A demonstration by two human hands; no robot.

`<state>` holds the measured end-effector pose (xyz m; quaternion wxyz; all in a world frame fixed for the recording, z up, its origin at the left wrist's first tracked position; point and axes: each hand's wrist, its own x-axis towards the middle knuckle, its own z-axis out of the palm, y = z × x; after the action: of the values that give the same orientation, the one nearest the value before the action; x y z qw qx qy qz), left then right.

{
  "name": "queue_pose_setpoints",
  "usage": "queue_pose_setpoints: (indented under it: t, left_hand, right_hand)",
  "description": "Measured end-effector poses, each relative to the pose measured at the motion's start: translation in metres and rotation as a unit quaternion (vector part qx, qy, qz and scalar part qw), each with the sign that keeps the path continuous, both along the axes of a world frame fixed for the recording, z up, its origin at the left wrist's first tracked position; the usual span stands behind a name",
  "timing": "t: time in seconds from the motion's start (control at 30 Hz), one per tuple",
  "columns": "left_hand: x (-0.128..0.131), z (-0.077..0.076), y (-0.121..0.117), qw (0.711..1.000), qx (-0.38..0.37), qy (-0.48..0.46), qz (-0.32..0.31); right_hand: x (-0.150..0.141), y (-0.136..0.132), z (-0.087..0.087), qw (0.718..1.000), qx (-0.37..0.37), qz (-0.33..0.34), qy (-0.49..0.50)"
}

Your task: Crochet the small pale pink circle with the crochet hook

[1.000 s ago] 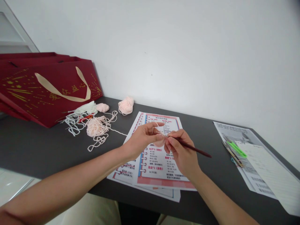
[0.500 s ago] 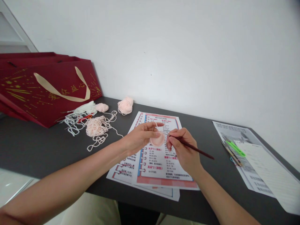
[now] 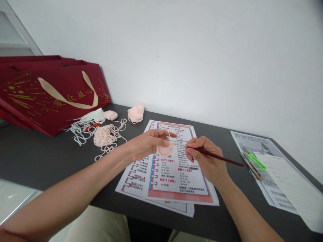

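Observation:
Between the thumb and fingers of my left hand [image 3: 148, 143] is a small round pink crochet piece [image 3: 165, 149], with a strand of yarn rising over the index finger. My right hand [image 3: 208, 156] grips a crochet hook [image 3: 219, 157] by its dark brown handle, pen-like. The hook's thin metal tip points left toward the crochet piece; whether it touches the stitches is too small to tell. Both hands are above a printed pattern sheet [image 3: 176, 196]. A loose tangle of pink yarn [image 3: 103, 135] lies left of my left hand.
Red gift bags [image 3: 58, 97] stand at the back left, beside white yarn [image 3: 93, 116] and a ball of pink yarn [image 3: 136, 113]. To the right, a bright green tool [image 3: 256, 160] lies on printed papers [image 3: 290, 188]. A white wall [image 3: 191, 60] rises behind the dark table [image 3: 101, 188].
My right hand has moved right with the crochet hook, widening the gap to my left hand. The left hand and the crochet piece have shifted slightly left.

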<state>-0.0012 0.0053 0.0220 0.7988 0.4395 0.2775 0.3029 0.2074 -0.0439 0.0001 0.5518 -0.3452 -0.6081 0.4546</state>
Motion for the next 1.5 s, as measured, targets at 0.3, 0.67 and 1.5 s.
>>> queue_pose_setpoints:
  t: [0.3,0.67,1.5]
  left_hand:
    - [-0.005,0.004,0.004,0.995,0.050,0.039,-0.072]
    - [0.015,-0.008,-0.013,0.967,0.214,0.063,0.123]
    - [0.027,-0.015,-0.031,0.953,0.228,0.119,0.161]
  right_hand:
    - [0.001,0.000,0.012,0.987,-0.086,0.091,0.102]
    - [-0.013,-0.006,0.001,0.998,-0.018,0.004,0.060]
    - [-0.023,-0.011,-0.017,0.894,0.315,-0.126,-0.292]
